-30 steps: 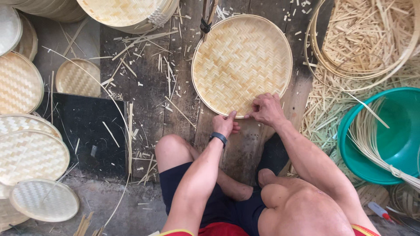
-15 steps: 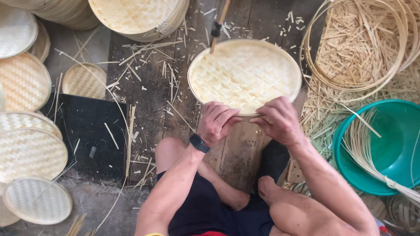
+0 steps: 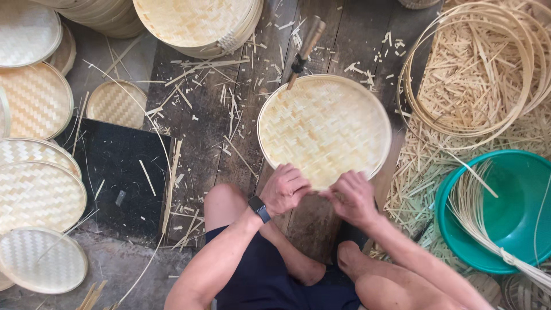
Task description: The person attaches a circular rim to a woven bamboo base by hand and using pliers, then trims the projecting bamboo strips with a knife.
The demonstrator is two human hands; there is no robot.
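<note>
A round woven bamboo tray [image 3: 324,126] lies on the dark wooden floor in front of my crossed legs. My left hand [image 3: 285,189] grips its near rim with the fingers curled over the edge; a dark watch sits on that wrist. My right hand [image 3: 353,196] pinches the same rim just to the right, fingers closed on the edge. A knife with a wooden handle [image 3: 304,49] lies at the tray's far side, its blade tip at the rim.
Stacks of finished woven trays [image 3: 198,23] stand at the back and along the left [image 3: 37,192]. A black mat [image 3: 120,178] lies left. Bamboo hoops [image 3: 476,69] and loose strips sit right, above a green basin [image 3: 505,212] holding long strips.
The tray has shifted nearer and to the right in view, and both hands have slid along its near rim, staying closed on it.
</note>
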